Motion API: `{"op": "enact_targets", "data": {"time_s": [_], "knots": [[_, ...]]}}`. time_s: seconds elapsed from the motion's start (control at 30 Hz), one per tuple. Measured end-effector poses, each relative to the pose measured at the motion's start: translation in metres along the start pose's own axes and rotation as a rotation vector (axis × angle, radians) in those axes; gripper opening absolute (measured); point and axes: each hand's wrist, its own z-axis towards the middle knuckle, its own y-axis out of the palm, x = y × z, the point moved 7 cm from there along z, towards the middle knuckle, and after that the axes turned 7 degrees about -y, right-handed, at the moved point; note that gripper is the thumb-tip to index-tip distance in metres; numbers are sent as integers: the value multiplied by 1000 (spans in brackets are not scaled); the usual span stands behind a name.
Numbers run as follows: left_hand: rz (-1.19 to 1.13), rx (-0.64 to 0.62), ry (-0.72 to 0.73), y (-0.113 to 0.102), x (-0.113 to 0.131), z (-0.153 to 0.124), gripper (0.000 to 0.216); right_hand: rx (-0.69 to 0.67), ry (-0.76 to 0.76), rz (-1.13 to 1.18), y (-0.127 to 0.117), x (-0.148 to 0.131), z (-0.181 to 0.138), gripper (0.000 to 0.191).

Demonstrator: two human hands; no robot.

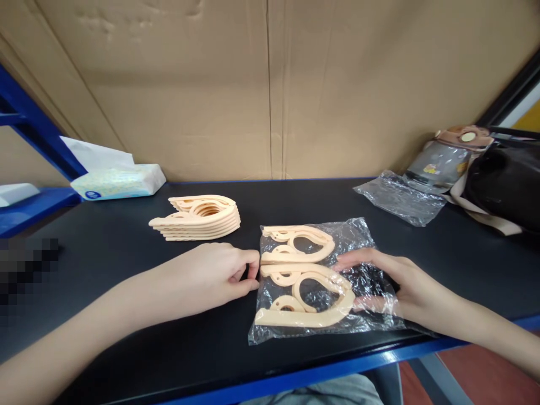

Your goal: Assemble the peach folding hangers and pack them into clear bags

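A clear plastic bag (354, 230) lies flat on the black table, with two folded cream-coloured folding hangers side by side in it: a far hanger (312, 257) and a near hanger (304, 319). My left hand (206, 275) is closed, thumb and curled fingers pinched at the bag's left edge. From the right, my right hand (392, 275) reaches into the bag, its fingers seen through the film. Its thumb and fingers are spread apart by the rounded ends of the hangers. Behind my left hand sits a stack of several similar folded hangers (202, 225).
A tissue pack (122, 183) stands at the back left. Another clear plastic bag (400, 197) lies at the back right, by a transparent bottle (439, 160) with a brown lid and a black bag (506, 185). Cardboard (270, 90) walls the back; a blue edge (295, 377) runs along the table's front.
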Motion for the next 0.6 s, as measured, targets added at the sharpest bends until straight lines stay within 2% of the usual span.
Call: {"op": "enact_targets", "data": {"time_s": [0.23,0.47,0.6], "knots": [[-46,-170,14,4,-2,-12,8,-23,17,40,3,1,-1,38],[-142,-334,18,12,5,-17,21,-47,0,-51,4,2,-2,49],[-171,-336,19,15,6,-15,24,-78,10,-58,6,6,2,52]]}}
